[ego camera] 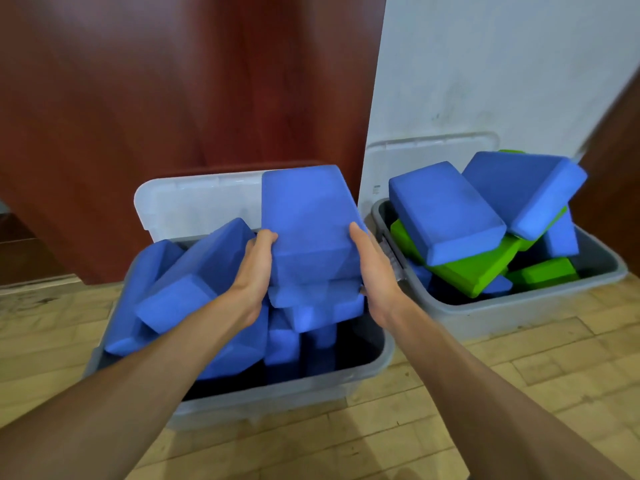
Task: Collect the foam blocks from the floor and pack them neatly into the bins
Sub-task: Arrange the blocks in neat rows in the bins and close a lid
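Gripping a blue block (pixel 308 216) from both sides, hands apart. Clamping its left edge with the left hand (pixel 256 271), thumb in front and fingers curling behind. Clamping its right edge with the right hand (pixel 375 271), thumb lying along the side, fingers hidden behind. Holding it tilted over the middle of the left bin (pixel 277 396), toward the back edge, just above a jumble of other blue blocks (pixel 194 289). Lying crooked there, crowding the bin's left wall and back-left corner, sticking up past the rim. Standing just beside a right bin (pixel 519 306) on the wooden floor (pixel 450 427), with blue and green blocks (pixel 474 268) heaping above its rim. Leaning behind the left bin's back edge, a clear lid (pixel 194 206); behind the right bin's, a second lid (pixel 415 157).
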Action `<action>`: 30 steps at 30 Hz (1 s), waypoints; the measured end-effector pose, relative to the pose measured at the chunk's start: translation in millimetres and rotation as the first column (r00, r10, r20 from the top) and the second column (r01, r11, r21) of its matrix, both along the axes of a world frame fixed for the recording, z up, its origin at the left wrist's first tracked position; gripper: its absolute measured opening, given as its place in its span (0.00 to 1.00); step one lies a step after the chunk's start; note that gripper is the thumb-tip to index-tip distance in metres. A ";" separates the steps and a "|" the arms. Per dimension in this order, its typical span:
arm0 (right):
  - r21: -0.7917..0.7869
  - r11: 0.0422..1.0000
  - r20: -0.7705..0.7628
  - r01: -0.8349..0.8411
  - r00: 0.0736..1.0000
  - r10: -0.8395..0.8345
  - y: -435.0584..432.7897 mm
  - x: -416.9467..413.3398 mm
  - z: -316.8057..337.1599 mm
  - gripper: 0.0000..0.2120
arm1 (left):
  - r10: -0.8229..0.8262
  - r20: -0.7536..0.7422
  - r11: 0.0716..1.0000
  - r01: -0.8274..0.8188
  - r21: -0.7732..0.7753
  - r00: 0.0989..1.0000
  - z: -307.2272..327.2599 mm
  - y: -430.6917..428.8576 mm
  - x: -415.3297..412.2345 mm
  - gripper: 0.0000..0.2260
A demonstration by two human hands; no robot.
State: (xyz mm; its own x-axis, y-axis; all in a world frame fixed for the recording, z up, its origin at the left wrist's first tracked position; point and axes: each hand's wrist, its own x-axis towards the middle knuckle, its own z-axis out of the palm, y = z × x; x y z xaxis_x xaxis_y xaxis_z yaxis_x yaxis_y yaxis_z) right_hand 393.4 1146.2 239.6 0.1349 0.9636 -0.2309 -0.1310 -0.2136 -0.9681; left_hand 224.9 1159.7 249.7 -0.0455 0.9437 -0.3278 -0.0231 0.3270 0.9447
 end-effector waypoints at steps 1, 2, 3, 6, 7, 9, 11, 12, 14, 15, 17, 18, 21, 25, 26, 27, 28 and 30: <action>0.027 0.999 -0.021 0.031 0.999 -0.031 -0.7 3.1 1.6 0.26 | -0.008 -0.001 1.000 0.008 0.016 1.000 3.1 2.5 2.7 0.30; 0.047 0.996 -0.044 0.073 0.997 -0.071 -1.1 6.4 4.1 0.26 | -0.019 -0.007 0.999 0.019 0.033 1.000 7.1 5.7 6.4 0.30; 0.055 0.991 -0.068 0.122 0.991 -0.118 -1.9 9.8 7.7 0.26 | -0.034 -0.016 0.998 0.035 0.052 0.999 12.2 9.0 11.6 0.30; 0.064 0.958 -0.103 0.280 0.957 -0.272 -2.9 28.9 17.2 0.20 | -0.118 -0.012 0.989 0.118 0.088 0.993 26.1 16.9 33.7 0.31; 0.077 0.946 -0.090 0.316 0.947 -0.309 -2.1 37.8 18.3 0.18 | -0.149 -0.006 0.985 0.149 0.083 0.989 28.4 19.0 42.6 0.30; 0.093 0.931 -0.036 0.353 0.935 -0.352 -1.9 57.1 18.9 0.15 | -0.210 -0.011 0.975 0.210 0.072 0.978 27.8 21.4 61.3 0.24; 0.103 0.920 -0.013 0.377 0.926 -0.378 -1.2 74.4 17.3 0.12 | -0.257 0.011 0.965 0.256 0.066 0.966 23.3 23.0 79.4 0.13; 0.109 0.917 -0.017 0.383 0.923 -0.383 0.5 81.6 15.7 0.11 | -0.261 0.026 0.964 0.259 0.062 0.965 19.6 24.1 86.5 0.12; 0.113 0.919 -0.013 0.379 0.925 -0.380 5.1 91.0 13.5 0.11 | -0.264 0.026 0.963 0.263 0.052 0.964 10.2 25.9 94.7 0.18; 0.112 0.923 0.013 0.368 0.928 -0.372 7.7 93.7 12.3 0.13 | -0.264 0.020 0.964 0.263 0.036 0.964 6.2 26.1 96.7 0.23; 0.097 0.936 0.081 0.338 0.935 -0.346 12.6 97.0 5.6 0.17 | -0.257 0.011 0.966 0.257 -0.015 0.966 -4.9 28.7 97.0 0.28; 0.073 0.942 0.105 0.327 0.937 -0.333 14.4 98.2 -0.7 0.19 | -0.262 0.007 0.964 0.262 -0.039 0.965 -10.0 29.6 97.3 0.27; 0.005 0.941 0.131 0.337 0.933 -0.335 17.2 101.7 -17.5 0.21 | -0.290 -0.044 0.956 0.286 -0.067 0.956 -19.2 31.3 102.6 0.26; 0.055 0.929 0.171 0.365 0.913 -0.369 24.9 113.8 -17.0 0.19 | -0.303 -0.072 0.953 0.301 -0.040 0.950 -22.4 35.4 112.0 0.26; 0.060 0.929 0.183 0.364 0.911 -0.369 26.8 116.1 -16.2 0.18 | -0.300 -0.082 0.954 0.297 -0.044 0.951 -23.1 35.9 114.3 0.25; 0.063 0.930 0.191 0.362 0.910 -0.367 28.3 117.7 -16.8 0.18 | -0.288 -0.095 0.957 0.284 -0.052 0.953 -23.9 35.6 116.8 0.24; 0.063 0.931 0.193 0.361 0.910 -0.366 29.4 118.9 -18.3 0.18 | -0.272 -0.106 0.962 0.267 -0.061 0.956 -24.5 35.6 118.9 0.23; 0.055 0.927 0.193 0.370 0.907 -0.373 31.4 119.8 -23.1 0.17 | -0.248 -0.125 0.968 0.242 -0.063 0.961 -26.6 36.6 120.9 0.21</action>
